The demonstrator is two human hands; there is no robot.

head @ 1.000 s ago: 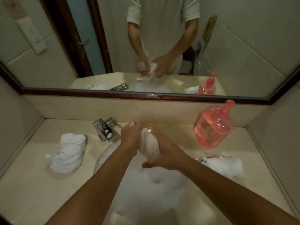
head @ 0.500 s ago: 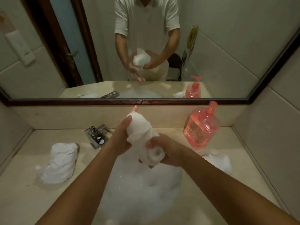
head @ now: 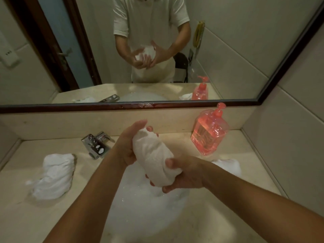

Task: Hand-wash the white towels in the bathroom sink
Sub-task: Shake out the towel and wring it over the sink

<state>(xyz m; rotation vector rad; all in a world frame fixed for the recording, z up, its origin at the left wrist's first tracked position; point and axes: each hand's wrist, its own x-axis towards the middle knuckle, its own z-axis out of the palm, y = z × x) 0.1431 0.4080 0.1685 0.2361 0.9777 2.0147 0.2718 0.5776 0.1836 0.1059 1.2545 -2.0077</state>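
I am holding one white towel (head: 154, 155), rolled into a tight bundle, above the sink (head: 189, 197), which is brimming with suds (head: 145, 209). My left hand (head: 128, 146) is wrapping its grip round the upper end. My right hand (head: 185, 174) is closing its grip round the lower end, thumb on top and fingers curled beneath.

I am judging this to be the squeezing or wringing of a towel that has been through the soapy water. A second towel (head: 54, 176) is lying crumpled on the table (head: 26, 218) left of the tap (head: 96, 144). A third towel (head: 228, 166) is lying on the right, near the pink soap bottle (head: 208, 132). I cannot tell whether either is washed. So I am reckoning myself mid-task, with rinsing likely to come, since the basin is holding foam.
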